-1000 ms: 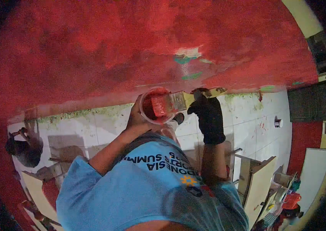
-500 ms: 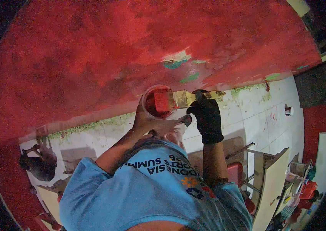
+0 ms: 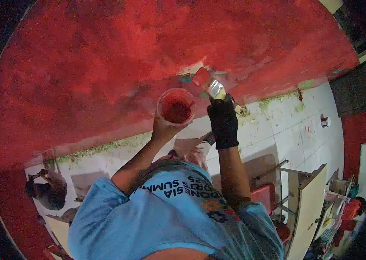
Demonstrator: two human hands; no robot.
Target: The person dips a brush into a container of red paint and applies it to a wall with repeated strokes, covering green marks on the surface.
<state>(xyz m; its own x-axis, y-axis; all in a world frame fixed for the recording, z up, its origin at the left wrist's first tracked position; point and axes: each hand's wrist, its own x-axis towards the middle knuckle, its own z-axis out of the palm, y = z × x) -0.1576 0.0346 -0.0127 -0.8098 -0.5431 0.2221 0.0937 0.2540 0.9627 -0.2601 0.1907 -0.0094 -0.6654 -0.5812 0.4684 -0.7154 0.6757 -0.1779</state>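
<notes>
My bare left hand [image 3: 164,131] is wrapped round a clear plastic cup [image 3: 160,108] with red paint [image 3: 176,109] inside. In a black glove, my right hand [image 3: 224,125] grips the handle of a wide, flat paintbrush [image 3: 216,89]. Its red-coated bristles are at the red wall [image 3: 118,56], beside a patch [image 3: 191,68] where pale and teal colour shows through. The brush is tilted up and to the left, just to the right of the cup.
White floor tiles [image 3: 261,130] run along the wall's foot, with greenish stains and red drips. A small paint pot [image 3: 325,121] stands at the right. Nearby are a pale tabletop [image 3: 308,208] and a red chair [image 3: 263,197]. Another person [image 3: 49,190] is at the far left.
The brush has come out of the cup and swung up to the bare patch on the wall. My left hand still holds the cup, slightly higher in view.
</notes>
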